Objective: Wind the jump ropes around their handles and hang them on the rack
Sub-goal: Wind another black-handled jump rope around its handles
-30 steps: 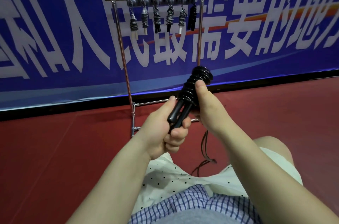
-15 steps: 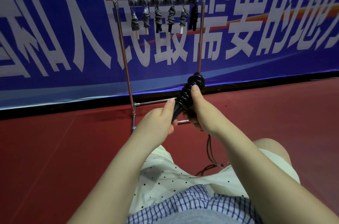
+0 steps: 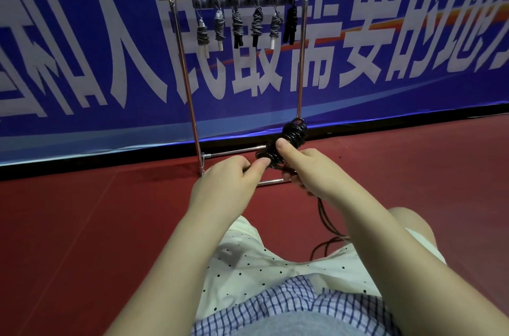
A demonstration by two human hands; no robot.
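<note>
Both forearms extend forward from the lower frame toward the rack (image 3: 300,65). The right hand (image 3: 308,170) grips the black jump rope bundle (image 3: 289,140), thumb laid upward against the coils and the remaining fingers curled beneath. The left hand (image 3: 228,184) sits just beside it, knuckles up, fingers curled, its thumb tip touching the lower coils; what the fingers enclose is hidden, so its grip cannot be determined. The bundle is held above the red floor (image 3: 82,225), in front of the rack's lower right corner, well below the hooks. A loose length of cord (image 3: 326,222) trails from under the right hand down to the lap.

Count on the rack's top bar: six wound jump ropes (image 3: 256,24) hanging in a row, five grey-corded and one all black at the right end. One bundle in hand. A blue banner (image 3: 82,60) with white characters stands behind.
</note>
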